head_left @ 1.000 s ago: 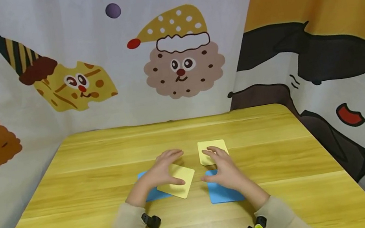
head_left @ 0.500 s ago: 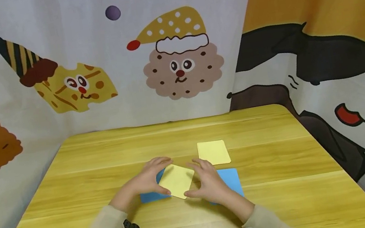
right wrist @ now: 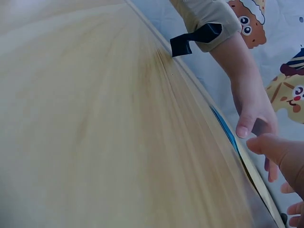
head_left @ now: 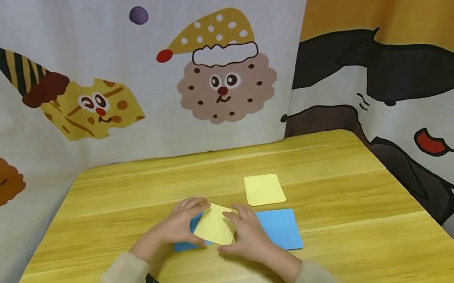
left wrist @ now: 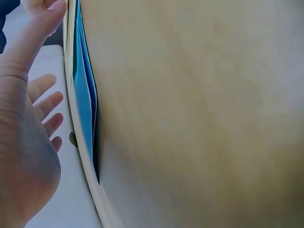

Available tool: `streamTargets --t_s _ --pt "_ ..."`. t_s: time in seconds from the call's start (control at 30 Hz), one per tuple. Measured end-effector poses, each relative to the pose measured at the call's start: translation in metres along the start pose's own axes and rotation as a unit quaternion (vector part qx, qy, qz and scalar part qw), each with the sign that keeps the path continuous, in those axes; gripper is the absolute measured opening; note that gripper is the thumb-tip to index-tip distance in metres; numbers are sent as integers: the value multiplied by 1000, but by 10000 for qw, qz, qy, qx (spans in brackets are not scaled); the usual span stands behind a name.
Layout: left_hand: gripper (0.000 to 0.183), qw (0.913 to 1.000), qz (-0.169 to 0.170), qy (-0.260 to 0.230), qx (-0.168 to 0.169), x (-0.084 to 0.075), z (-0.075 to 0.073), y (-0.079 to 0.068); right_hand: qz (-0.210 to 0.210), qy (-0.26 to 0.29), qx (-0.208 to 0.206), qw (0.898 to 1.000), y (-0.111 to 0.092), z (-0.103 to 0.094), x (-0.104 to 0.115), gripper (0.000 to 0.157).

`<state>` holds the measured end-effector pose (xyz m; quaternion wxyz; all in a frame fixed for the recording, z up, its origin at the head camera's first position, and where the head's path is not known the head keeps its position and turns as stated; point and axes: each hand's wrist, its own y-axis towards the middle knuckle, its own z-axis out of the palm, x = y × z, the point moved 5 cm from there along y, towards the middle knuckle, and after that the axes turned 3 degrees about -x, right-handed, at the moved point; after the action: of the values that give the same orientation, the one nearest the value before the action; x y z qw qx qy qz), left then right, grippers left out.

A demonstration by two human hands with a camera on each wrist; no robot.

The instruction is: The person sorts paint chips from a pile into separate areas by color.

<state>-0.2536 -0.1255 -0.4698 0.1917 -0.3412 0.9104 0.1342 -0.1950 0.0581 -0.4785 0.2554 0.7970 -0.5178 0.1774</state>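
Note:
A yellow square card with rounded corners [head_left: 215,227] lies turned askew over a blue one [head_left: 185,245], between my two hands. At its left edge is my left hand [head_left: 179,222], thumb and fingers spread apart. My right hand [head_left: 248,234] is at its right side, the thumb near the lower corner and the fingers over the right edge. Seen low in the left wrist view, the blue cards [left wrist: 84,99] show separated layers at their edge. The right wrist view shows both thumbs close together; the yellow card's underside is hidden.
A second yellow square card [head_left: 264,189] lies farther back to the right. In front of it lies another blue card [head_left: 281,230], next to my right hand. The wooden table [head_left: 91,242] meets a printed cloth [head_left: 121,148] at its back edge.
My left hand has drawn back leftward from over the yellow card to its left edge. My right hand has moved left off the right-hand cards to the askew yellow card, which has shifted slightly left.

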Motion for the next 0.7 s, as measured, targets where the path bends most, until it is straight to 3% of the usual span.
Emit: streamTargets --t_s 0.7 --pt "100 9994 -199 49 292 8 5 5 270 -292 221 9990 2 10 -9 86"
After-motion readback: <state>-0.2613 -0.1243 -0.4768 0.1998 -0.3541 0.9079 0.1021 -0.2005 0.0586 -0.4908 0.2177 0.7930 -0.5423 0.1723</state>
